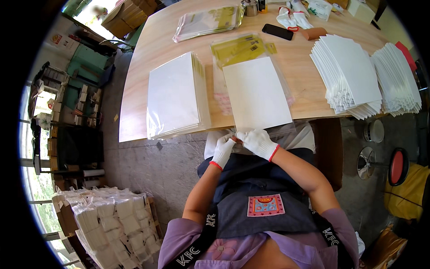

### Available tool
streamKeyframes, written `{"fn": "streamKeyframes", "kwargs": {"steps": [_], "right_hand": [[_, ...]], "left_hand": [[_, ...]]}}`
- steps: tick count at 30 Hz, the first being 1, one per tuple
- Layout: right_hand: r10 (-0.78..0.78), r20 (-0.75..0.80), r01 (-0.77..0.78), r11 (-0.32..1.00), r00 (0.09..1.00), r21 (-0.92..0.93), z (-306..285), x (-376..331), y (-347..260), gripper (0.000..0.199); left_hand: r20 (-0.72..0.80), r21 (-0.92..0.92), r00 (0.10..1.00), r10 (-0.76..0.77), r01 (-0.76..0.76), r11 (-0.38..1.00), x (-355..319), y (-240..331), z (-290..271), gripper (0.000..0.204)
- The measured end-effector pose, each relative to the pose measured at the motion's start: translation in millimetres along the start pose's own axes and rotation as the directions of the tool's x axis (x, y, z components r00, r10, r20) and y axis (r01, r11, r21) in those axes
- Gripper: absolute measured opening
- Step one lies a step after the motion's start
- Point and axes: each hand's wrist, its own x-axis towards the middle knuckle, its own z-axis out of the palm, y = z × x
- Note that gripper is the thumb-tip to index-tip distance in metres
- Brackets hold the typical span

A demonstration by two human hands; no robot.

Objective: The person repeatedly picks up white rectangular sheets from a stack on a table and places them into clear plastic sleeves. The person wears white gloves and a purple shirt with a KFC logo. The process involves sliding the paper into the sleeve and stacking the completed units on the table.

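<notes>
A white sheet of card [257, 96] lies at a slight slant on a clear plastic bag [286, 129], over the table's near edge. My right hand [259, 142], in a white knit glove with a red cuff, is closed on the bag at the sheet's lower left corner. Close beside it, my left hand [222, 149], gloved alike, has its fingers pinched together; what they hold is too small to make out. Beneath the sheet are more clear bags with a gold-green printed band [239, 50]. Left of it sits a stack of bagged white sheets [172, 96].
White card stacks [345, 71] [395, 76] stand on the right of the wooden table [134, 89]. Farther back are printed bags [208, 22], a black phone [277, 32], spare gloves [293, 19] and a metal pot [250, 8]. Wrapped white bundles [112, 224] are piled at lower left.
</notes>
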Motion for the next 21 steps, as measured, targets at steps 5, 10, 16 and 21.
{"fn": "streamKeyframes", "kwargs": {"steps": [5, 10, 16, 21], "right_hand": [[0.417, -0.059, -0.087, 0.323, 0.907, 0.942, -23, -68, 59, 0.005], [0.908, -0.150, -0.377, 0.306, 0.391, 0.874, 31, -285, 253, 0.009], [0.817, 0.248, -0.767, 0.575, 0.520, -0.286, 0, -253, 170, 0.032], [0.147, -0.408, -0.195, 0.978, 0.901, -0.078, -45, -129, 101, 0.038]], "left_hand": [[-0.096, -0.005, 0.992, 0.078, -0.079, 0.997, -5, 2, 6, 0.020], [0.058, 0.320, 0.968, 0.243, -0.249, 0.914, -15, 3, 1, 0.025], [0.126, 0.864, 0.537, 0.834, -0.473, 0.174, -9, -16, -13, 0.012], [0.405, 0.823, 0.386, 0.829, -0.549, -0.146, -2, 13, 14, 0.019]]}}
